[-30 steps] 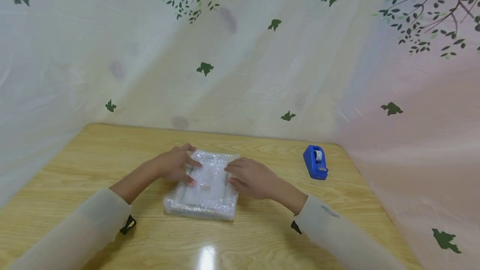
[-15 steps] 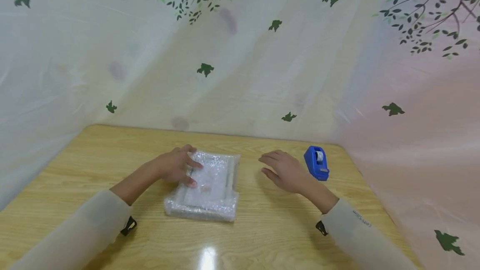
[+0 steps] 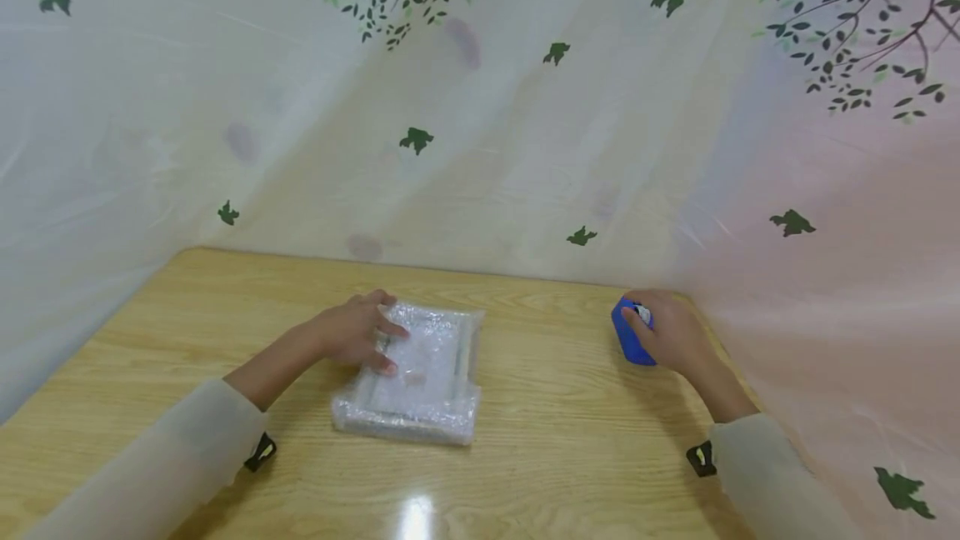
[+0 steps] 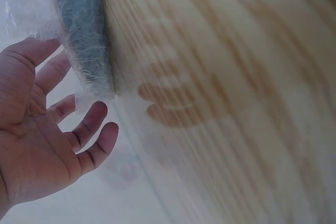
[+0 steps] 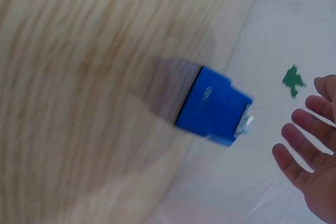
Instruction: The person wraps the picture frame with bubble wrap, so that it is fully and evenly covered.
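Observation:
A flat package (image 3: 417,373) in bubble wrap lies on the table, with a pale frame-like shape inside. My left hand (image 3: 356,332) rests at its left edge, thumb and some fingers on the wrap. In the left wrist view the left hand (image 4: 47,124) has spread, slightly bent fingers beside the wrapped edge (image 4: 84,35). At the right, my right hand (image 3: 671,336) is over a blue tape dispenser (image 3: 630,336), covering part of it. The right wrist view shows the right hand (image 5: 315,150) with its fingers extended, a gap separating them from the dispenser (image 5: 212,106).
The wooden table (image 3: 525,457) meets a pale cloth backdrop (image 3: 480,148) printed with leaves and branches at the back and sides. The dispenser stands near the table's back right corner.
My right hand has left the package's right side and moved right to the tape dispenser. The left hand stays on the package.

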The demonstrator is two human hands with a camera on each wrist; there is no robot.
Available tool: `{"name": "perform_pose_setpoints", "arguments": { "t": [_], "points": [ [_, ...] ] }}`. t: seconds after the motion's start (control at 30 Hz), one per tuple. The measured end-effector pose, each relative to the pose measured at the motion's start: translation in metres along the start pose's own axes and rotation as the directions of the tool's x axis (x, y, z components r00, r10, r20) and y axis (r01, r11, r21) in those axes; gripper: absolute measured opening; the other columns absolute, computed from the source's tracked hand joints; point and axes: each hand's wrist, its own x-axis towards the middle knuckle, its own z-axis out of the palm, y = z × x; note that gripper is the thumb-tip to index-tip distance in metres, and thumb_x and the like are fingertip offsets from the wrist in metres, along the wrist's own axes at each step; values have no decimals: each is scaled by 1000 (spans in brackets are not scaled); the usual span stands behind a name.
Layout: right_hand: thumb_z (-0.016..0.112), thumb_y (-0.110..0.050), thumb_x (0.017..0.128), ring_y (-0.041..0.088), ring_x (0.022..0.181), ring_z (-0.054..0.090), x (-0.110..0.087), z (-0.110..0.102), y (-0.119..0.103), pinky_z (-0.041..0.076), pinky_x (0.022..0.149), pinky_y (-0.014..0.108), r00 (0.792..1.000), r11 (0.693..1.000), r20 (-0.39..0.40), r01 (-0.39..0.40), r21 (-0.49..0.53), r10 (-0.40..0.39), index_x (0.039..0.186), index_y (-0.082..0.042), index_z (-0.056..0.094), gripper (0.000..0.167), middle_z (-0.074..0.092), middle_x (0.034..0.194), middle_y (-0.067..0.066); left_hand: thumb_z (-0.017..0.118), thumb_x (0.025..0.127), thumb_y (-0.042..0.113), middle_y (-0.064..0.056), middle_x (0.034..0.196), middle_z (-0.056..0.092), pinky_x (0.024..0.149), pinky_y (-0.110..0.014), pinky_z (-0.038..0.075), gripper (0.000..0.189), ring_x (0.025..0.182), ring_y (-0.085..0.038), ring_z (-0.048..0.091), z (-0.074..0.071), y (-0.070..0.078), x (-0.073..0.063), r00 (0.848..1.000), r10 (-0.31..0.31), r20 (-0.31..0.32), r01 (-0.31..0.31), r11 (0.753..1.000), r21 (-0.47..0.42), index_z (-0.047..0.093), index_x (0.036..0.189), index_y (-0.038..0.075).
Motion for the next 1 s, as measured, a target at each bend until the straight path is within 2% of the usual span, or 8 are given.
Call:
{"name": "perform_pose_setpoints", "arguments": {
  "t": [0.1,0.2,0.37,0.47,0.6,0.7,0.8,1.0],
  "points": [
    [59,-19,104,49,108,64,-7,-2,15,52,90,63,995,995,32,-92,47,91,129,9,62,38,67,121,31,83,81,50,-23,158,37,105,-65,42,59,136,-54,41,1,0,1,1000,-12,0,12,1000,-11,72,131,22],
    [60,-19,104,48,102,66,-12,-3,25,55,85,61,981,974,67,-191,125,184,127,12,61,39,67,116,33,84,80,50,-22,158,37,104,-64,44,58,135,-54,41,2,1,1,1000,-19,-2,19,1000,-8,72,131,24],
    [60,-27,105,48,109,65,-16,-2,32,56,86,58,944,917,135,-325,231,301,125,10,60,42,66,119,33,84,79,52,-20,156,40,108,-70,35,56,137,-52,37,1,2,2,1000,-17,-21,18,999,36,74,128,27],
    [58,-31,106,48,112,63,-18,-1,34,57,85,55,928,893,163,-369,258,336,125,8,60,43,66,120,32,83,80,52,-22,154,43,110,-73,28,54,139,-51,35,0,3,2,999,14,-30,-12,997,82,74,127,27],
    [57,-33,106,47,114,62,-20,2,35,56,87,55,918,876,184,-393,281,352,126,7,61,44,65,122,31,81,81,52,-26,153,43,113,-68,29,55,143,-50,35,-1,1,3,998,60,-11,-58,992,116,74,128,24],
    [56,-33,106,47,115,61,-21,3,37,55,90,56,919,873,182,-391,291,350,126,6,61,44,65,123,30,81,82,51,-28,157,37,115,-65,30,56,145,-50,33,-1,0,3,998,63,7,-64,993,101,73,129,21],
    [57,-32,106,46,113,62,-21,4,36,55,90,57,921,874,173,-387,294,349,125,6,61,43,66,122,29,82,82,49,-26,160,34,113,-65,33,56,144,-50,34,0,0,3,998,66,9,-66,994,85,73,129,20],
    [60,-30,105,44,110,63,-20,4,36,55,89,54,923,872,162,-383,305,349,122,6,62,40,67,119,28,82,82,48,-22,160,37,112,-65,35,55,144,-48,36,0,-1,4,996,94,-2,-93,992,86,73,128,19]
  ]
}}
